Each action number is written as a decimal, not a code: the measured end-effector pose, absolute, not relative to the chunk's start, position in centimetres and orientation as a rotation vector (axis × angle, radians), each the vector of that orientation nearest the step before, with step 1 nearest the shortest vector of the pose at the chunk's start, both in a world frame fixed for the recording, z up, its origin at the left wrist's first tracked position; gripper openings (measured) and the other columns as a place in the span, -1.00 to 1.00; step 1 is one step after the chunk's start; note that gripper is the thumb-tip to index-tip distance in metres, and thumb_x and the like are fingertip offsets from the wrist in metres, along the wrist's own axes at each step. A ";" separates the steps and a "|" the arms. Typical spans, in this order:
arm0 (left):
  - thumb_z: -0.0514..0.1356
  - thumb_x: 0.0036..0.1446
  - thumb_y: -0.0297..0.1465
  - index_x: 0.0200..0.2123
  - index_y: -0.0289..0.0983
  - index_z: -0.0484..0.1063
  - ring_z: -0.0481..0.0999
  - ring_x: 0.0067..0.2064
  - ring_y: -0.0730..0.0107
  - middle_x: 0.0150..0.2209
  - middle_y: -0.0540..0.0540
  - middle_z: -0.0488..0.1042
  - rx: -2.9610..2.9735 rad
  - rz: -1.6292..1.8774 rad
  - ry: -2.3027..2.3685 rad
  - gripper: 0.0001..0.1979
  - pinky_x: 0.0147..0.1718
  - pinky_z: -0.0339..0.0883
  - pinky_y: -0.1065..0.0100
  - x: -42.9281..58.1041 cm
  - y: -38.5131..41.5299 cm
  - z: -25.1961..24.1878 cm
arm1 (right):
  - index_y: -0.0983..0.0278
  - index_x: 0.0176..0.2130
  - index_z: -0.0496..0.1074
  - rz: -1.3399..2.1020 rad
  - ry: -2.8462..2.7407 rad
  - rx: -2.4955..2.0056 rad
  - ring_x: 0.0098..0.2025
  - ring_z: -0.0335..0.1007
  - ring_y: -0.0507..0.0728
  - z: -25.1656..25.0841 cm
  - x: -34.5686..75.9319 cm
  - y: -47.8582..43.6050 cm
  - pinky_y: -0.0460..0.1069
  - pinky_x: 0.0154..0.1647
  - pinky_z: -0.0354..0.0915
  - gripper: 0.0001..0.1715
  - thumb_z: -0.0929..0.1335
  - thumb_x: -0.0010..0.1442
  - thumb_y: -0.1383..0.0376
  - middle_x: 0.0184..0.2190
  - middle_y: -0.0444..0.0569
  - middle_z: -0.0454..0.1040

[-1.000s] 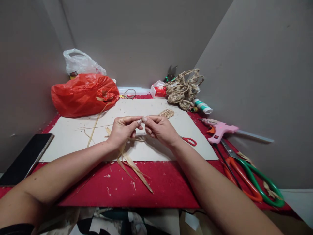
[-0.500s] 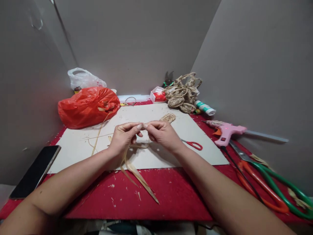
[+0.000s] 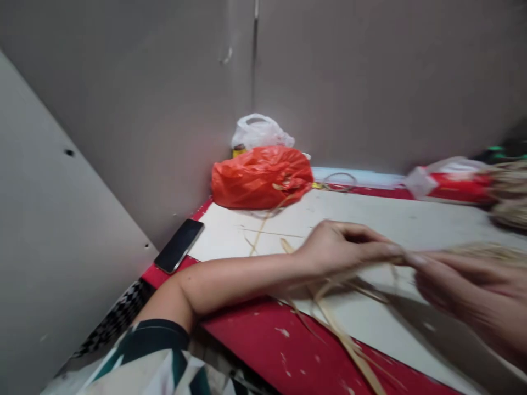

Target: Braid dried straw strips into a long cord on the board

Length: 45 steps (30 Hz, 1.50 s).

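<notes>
My left hand point(image 3: 335, 249) and my right hand point(image 3: 473, 296) meet fingertip to fingertip above the white board point(image 3: 354, 211). Both are closed in a pinch, and the small bit between the fingertips is mostly hidden and blurred. Pale dried husk strips point(image 3: 348, 343) trail below my left hand, across the board's front edge and onto the red cloth. A thin bent strand loops under the fingers. Behind my right hand lies a blurred coil of straw cord point(image 3: 481, 251).
An orange-red plastic bag point(image 3: 259, 181) sits at the back left, with a white bag point(image 3: 261, 131) behind it. A phone point(image 3: 180, 246) lies at the left edge. Along the back are glue sticks point(image 3: 366, 178), a tissue pack point(image 3: 457, 184) and bundled rope point(image 3: 510, 186).
The view has swung left, so the glue gun and scissors are out of the picture. Both hands remain together in their pinch, and the strips still hang below the left hand.
</notes>
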<state>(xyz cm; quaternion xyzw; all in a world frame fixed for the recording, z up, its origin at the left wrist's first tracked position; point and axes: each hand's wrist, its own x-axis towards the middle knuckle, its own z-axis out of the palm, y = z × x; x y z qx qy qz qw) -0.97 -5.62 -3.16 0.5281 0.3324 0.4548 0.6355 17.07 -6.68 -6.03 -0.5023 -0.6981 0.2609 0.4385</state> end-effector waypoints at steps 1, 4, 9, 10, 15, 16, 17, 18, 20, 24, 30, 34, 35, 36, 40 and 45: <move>0.32 -0.22 -0.35 -0.55 -0.35 0.47 0.36 -0.42 0.50 -0.50 -0.03 0.44 1.211 1.044 0.770 -0.83 -0.28 0.25 0.34 -1.3 -5.6 -3.1 | 0.24 -0.65 0.32 0.724 -1.774 -1.314 -0.71 0.07 0.00 -5.4 16.4 -7.1 -0.04 -0.70 -0.04 -0.58 0.33 0.06 0.04 -0.76 -0.08 0.23; 0.34 -0.21 -0.36 -0.57 -0.35 0.44 0.39 -0.43 0.51 -0.52 -0.04 0.46 1.156 1.046 0.733 -0.82 -0.30 0.26 0.36 -1.9 -5.5 -2.7 | 0.28 -0.66 0.26 0.956 -1.716 -1.260 -0.68 0.02 -0.04 -3.8 14.7 -7.8 -0.08 -0.66 -0.03 -0.50 0.29 0.11 0.02 -0.74 -0.14 0.17; 0.35 -0.18 -0.40 -0.53 -0.34 0.47 0.35 -0.53 0.62 -0.56 0.02 0.46 1.154 1.036 0.698 -0.85 -0.42 0.24 0.46 -1.6 -5.0 -2.4 | 0.32 -0.51 0.35 1.268 -1.476 -1.067 -0.73 -0.06 -0.09 -3.6 14.7 -7.2 -0.12 -0.70 -0.10 -0.61 0.32 0.10 0.05 -0.78 -0.26 0.10; 0.35 -0.17 -0.40 -0.50 -0.34 0.49 0.38 -0.51 0.59 -0.53 0.01 0.48 1.130 1.032 0.688 -0.86 -0.40 0.26 0.45 -1.6 -5.0 -2.4 | 0.32 -0.51 0.34 1.312 -1.444 -1.036 -0.74 -0.08 -0.10 -3.6 14.8 -7.2 -0.13 -0.71 -0.11 -0.61 0.33 0.10 0.05 -0.78 -0.27 0.10; 0.36 -0.18 -0.38 -0.41 -0.31 0.54 0.48 -0.42 0.50 -0.44 -0.05 0.54 1.040 1.031 0.705 -0.81 -0.35 0.32 0.40 -1.4 -5.3 -2.3 | 0.32 -0.53 0.29 1.444 -1.381 -0.946 -0.76 -0.12 -0.13 -3.2 14.6 -7.4 -0.16 -0.73 -0.15 -0.62 0.34 0.09 0.08 -0.79 -0.30 0.10; 0.37 -0.19 -0.38 -0.41 -0.31 0.54 0.49 -0.43 0.50 -0.44 -0.05 0.54 1.030 1.035 0.716 -0.80 -0.35 0.33 0.40 -1.4 -5.4 -2.2 | 0.32 -0.51 0.29 1.457 -1.383 -0.936 -0.76 -0.13 -0.13 -3.2 14.5 -7.5 -0.16 -0.73 -0.16 -0.63 0.34 0.10 0.08 -0.78 -0.30 0.11; 0.37 -0.20 -0.39 -0.41 -0.31 0.54 0.49 -0.43 0.50 -0.45 -0.05 0.54 1.018 1.038 0.725 -0.80 -0.35 0.34 0.41 -1.4 -5.5 -2.1 | 0.32 -0.50 0.30 1.466 -1.387 -0.926 -0.76 -0.12 -0.13 -3.2 14.5 -7.5 -0.16 -0.73 -0.16 -0.63 0.34 0.10 0.08 -0.78 -0.30 0.11; 0.37 -0.20 -0.39 -0.41 -0.31 0.54 0.49 -0.43 0.49 -0.45 -0.05 0.54 1.007 1.036 0.729 -0.80 -0.35 0.34 0.40 -1.4 -5.6 -2.0 | 0.32 -0.49 0.30 1.471 -1.392 -0.917 -0.76 -0.12 -0.13 -3.2 14.5 -7.5 -0.16 -0.73 -0.16 -0.64 0.34 0.11 0.08 -0.78 -0.30 0.12; 0.37 -0.20 -0.38 -0.40 -0.31 0.54 0.50 -0.42 0.48 -0.46 -0.04 0.54 0.985 1.028 0.727 -0.79 -0.37 0.35 0.40 -1.3 -5.7 -1.9 | 0.32 -0.49 0.29 1.462 -1.413 -0.908 -0.76 -0.11 -0.14 -3.2 14.6 -7.5 -0.16 -0.73 -0.15 -0.64 0.33 0.11 0.08 -0.77 -0.30 0.13; 0.36 -0.16 -0.37 -0.37 -0.29 0.54 0.45 -0.49 0.59 -0.42 -0.02 0.53 0.972 1.028 0.675 -0.79 -0.46 0.31 0.49 -1.4 -5.5 -2.1 | 0.33 -0.48 0.30 1.387 -1.511 -0.923 -0.73 -0.07 -0.13 -2.9 14.5 -7.8 -0.16 -0.70 -0.12 -0.62 0.30 0.16 0.07 -0.74 -0.27 0.15; 0.34 -0.14 -0.37 -0.34 -0.31 0.54 0.37 -0.56 0.65 -0.41 -0.05 0.54 1.012 1.025 0.621 -0.78 -0.52 0.29 0.51 -1.6 -5.4 -2.2 | 0.37 -0.30 0.38 1.406 -1.561 -0.901 -0.70 -0.13 -0.11 -2.5 14.2 -8.3 -0.14 -0.68 -0.14 -0.60 0.27 0.17 0.06 -0.73 -0.29 0.07; 0.35 -0.15 -0.34 -0.32 -0.34 0.54 0.35 -0.57 0.66 -0.42 -0.07 0.54 1.079 1.048 0.652 -0.73 -0.51 0.32 0.50 -1.5 -5.8 -1.7 | 0.37 -0.28 0.38 1.431 -1.557 -0.888 -0.69 -0.14 -0.10 -2.2 14.3 -8.7 -0.14 -0.68 -0.18 -0.61 0.29 0.15 0.07 -0.71 -0.28 0.06; 0.34 -0.14 -0.34 -0.32 -0.35 0.54 0.35 -0.57 0.65 -0.42 -0.07 0.54 1.101 1.052 0.653 -0.73 -0.52 0.32 0.50 -1.5 -5.8 -1.6 | 0.36 -0.28 0.37 1.434 -1.566 -0.891 -0.69 -0.15 -0.10 -2.0 14.3 -8.8 -0.14 -0.68 -0.19 -0.62 0.29 0.15 0.07 -0.71 -0.28 0.06; 0.34 -0.14 -0.34 -0.32 -0.35 0.54 0.36 -0.56 0.64 -0.43 -0.07 0.54 1.123 1.056 0.649 -0.74 -0.52 0.32 0.50 -1.5 -5.8 -1.5 | 0.35 -0.29 0.37 1.428 -1.576 -0.896 -0.68 -0.15 -0.10 -1.8 14.3 -8.8 -0.14 -0.68 -0.19 -0.63 0.29 0.15 0.07 -0.71 -0.28 0.05; 0.31 -0.09 -0.35 -0.33 -0.35 0.54 0.40 -0.56 0.60 -0.45 -0.07 0.54 1.221 1.076 0.625 -0.77 -0.53 0.33 0.49 -1.6 -5.8 -1.5 | 0.36 -0.37 0.38 1.350 -1.631 -0.951 -0.67 -0.15 -0.10 -1.2 14.3 -8.9 -0.13 -0.66 -0.17 -0.63 0.27 0.17 0.08 -0.70 -0.28 0.03; 0.28 -0.03 -0.32 -0.34 -0.33 0.50 0.40 -0.57 0.59 -0.45 -0.04 0.54 1.367 1.094 0.638 -0.79 -0.54 0.33 0.47 -1.7 -5.8 -1.6 | 0.38 -0.39 0.39 1.323 -1.633 -0.997 -0.65 -0.12 -0.10 -1.5 14.4 -8.6 -0.13 -0.64 -0.15 -0.61 0.28 0.17 0.08 -0.68 -0.26 0.07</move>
